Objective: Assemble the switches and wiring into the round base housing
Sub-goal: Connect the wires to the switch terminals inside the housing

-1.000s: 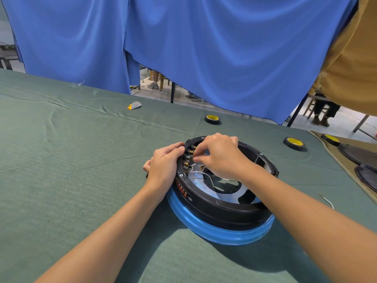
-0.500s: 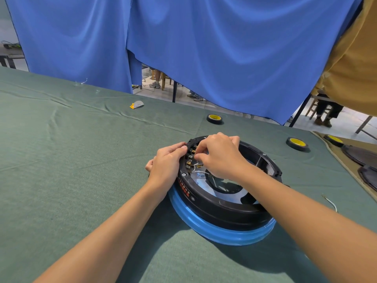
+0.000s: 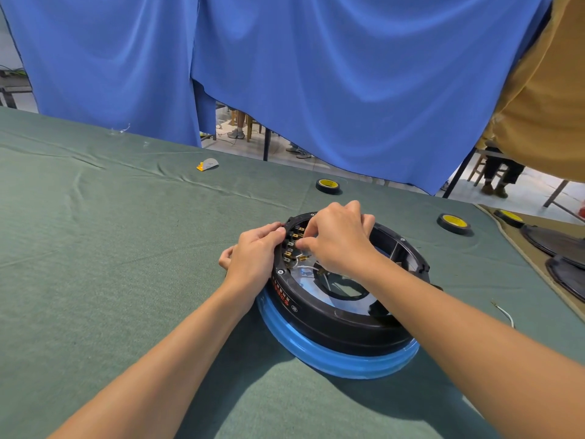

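Note:
The round base housing [image 3: 335, 324], black with a blue lower ring, lies on the green cloth in front of me. Inside its left wall sits a row of switches [image 3: 290, 247] with brass terminals, and a thin white wire [image 3: 308, 268] curls on the housing floor. My left hand [image 3: 253, 258] grips the housing's outer left rim, fingers curled over the edge beside the switches. My right hand [image 3: 337, 239] reaches inside from above, its thumb and fingertips pinching at a switch terminal. What lies between those fingertips is too small to make out.
Three rolls of black-and-yellow tape [image 3: 328, 185] [image 3: 453, 222] [image 3: 509, 217] lie beyond the housing. A small grey and orange part [image 3: 207, 165] sits far left. A loose white wire [image 3: 503, 313] lies at right, near dark round covers [image 3: 557, 245]. Blue curtains hang behind the table.
Both hands stay in nearly the same place. The right hand's fingertips have shifted slightly along the row of switch terminals.

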The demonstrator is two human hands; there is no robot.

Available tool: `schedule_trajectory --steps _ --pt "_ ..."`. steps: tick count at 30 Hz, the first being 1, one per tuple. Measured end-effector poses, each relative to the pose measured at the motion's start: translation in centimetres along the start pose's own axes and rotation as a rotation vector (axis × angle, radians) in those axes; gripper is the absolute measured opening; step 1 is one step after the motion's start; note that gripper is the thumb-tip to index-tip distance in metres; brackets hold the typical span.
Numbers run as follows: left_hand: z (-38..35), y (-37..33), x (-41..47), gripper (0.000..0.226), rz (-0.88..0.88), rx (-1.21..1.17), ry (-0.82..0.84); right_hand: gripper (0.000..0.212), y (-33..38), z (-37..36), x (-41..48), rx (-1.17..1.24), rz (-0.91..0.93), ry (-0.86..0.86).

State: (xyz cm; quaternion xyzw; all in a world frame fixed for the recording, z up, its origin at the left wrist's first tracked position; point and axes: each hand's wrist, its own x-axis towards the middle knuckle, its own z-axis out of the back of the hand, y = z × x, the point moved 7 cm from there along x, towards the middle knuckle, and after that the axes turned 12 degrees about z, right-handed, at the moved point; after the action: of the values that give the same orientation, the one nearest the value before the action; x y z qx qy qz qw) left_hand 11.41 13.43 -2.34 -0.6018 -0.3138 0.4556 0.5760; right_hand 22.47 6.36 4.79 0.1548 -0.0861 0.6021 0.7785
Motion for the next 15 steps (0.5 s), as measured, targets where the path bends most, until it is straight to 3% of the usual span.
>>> schedule_trajectory --steps 6,11,15 --pt "0.17 -0.46 -0.33 0.024 -0.003 0.031 -0.046 0.011 -0.14 0.01 -0.6 0.141 0.037 0.043" --pt "-0.01 -0.27 -0.08 0.028 -0.007 0.014 -0.056 0.01 0.22 0.09 -0.56 0.121 0.074 0.042" --pt "0.17 -0.16 0.05 0.017 -0.016 0.066 -0.069 0.011 0.56 0.14 -0.17 0.071 0.085 0.037"
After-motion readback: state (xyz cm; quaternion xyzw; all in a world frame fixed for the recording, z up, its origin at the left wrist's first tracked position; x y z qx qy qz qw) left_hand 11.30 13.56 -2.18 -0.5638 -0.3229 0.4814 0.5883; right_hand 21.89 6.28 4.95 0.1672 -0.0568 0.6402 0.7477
